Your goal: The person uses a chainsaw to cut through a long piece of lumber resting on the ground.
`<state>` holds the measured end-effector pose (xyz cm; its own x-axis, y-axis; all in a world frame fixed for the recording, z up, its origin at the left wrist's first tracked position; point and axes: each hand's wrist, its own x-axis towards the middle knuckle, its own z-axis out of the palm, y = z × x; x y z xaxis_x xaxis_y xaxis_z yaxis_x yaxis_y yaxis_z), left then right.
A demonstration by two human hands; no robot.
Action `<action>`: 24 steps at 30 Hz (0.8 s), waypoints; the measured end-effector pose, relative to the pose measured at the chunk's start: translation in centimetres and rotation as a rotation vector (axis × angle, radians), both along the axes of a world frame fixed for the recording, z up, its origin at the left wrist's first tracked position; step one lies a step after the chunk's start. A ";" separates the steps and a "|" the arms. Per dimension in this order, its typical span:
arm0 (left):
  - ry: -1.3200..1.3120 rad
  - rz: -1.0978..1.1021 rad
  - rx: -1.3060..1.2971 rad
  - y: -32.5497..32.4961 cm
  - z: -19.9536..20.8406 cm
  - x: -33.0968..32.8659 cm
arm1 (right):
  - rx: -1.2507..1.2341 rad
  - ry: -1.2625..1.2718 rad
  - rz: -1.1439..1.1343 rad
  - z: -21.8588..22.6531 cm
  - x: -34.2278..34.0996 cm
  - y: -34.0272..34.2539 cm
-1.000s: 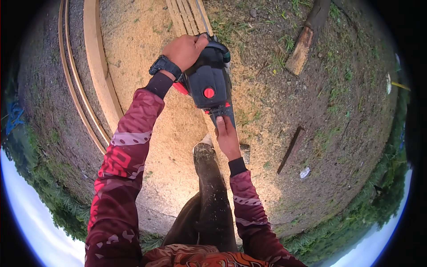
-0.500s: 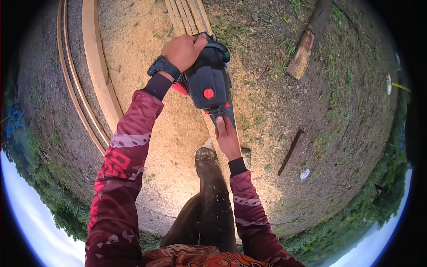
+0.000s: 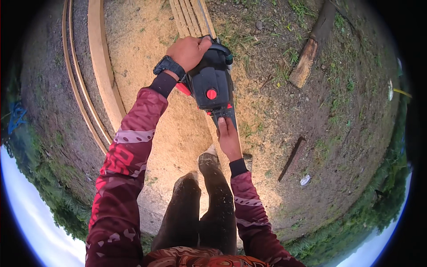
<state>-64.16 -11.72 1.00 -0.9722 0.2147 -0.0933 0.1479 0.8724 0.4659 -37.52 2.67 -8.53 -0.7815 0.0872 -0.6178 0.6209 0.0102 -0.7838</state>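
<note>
Both my hands are on a black chainsaw (image 3: 209, 80) with a red round knob on its top cover. My left hand (image 3: 189, 52), with a dark watch at the wrist, is wrapped round the front handle. Behind the body, my right hand (image 3: 228, 138) grips the rear handle, its thumb lying on top; the other fingers are mostly hidden. Ahead of the saw, sawn timber (image 3: 189, 20) with several parallel cuts runs to the top edge. The bar lies along the timber's right side, and part of it is hidden by the saw body.
A thick plank (image 3: 101, 58) and two thin strips (image 3: 73, 66) lie on the left. On the right are a log (image 3: 307, 58), a dark narrow bar (image 3: 291, 159) and a crumpled white scrap (image 3: 305, 180). Sawdust (image 3: 169, 147) covers the ground around my legs.
My left leg has come forward, so both legs now show side by side. The whole view has shifted slightly; both hands keep their grip on the chainsaw.
</note>
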 end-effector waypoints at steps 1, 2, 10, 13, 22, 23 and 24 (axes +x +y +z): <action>0.037 -0.003 0.004 -0.4 -0.1 -0.5 | 0.043 -0.005 0.049 0.1 -0.5 -0.1; 0.074 -0.005 0.007 -0.7 -0.1 -0.9 | 0.038 -0.006 0.049 0.2 -1.1 -0.2; -0.079 0.012 -0.090 -0.2 0.8 -2.9 | 0.018 0.116 -0.025 -1.1 -2.2 -0.4; -0.090 0.023 -0.126 -0.8 1.5 -3.4 | -0.066 0.055 -0.023 -0.1 -3.0 -0.9; -0.005 0.048 -0.050 -0.9 1.1 -3.5 | -0.056 0.046 -0.052 -0.5 -3.0 -1.6; -0.015 0.056 -0.048 -0.9 1.1 -3.5 | -0.059 0.033 -0.055 -0.4 -3.2 -1.5; -0.018 0.054 -0.045 -1.0 1.2 -3.8 | -0.056 0.031 -0.056 -0.5 -3.4 -1.4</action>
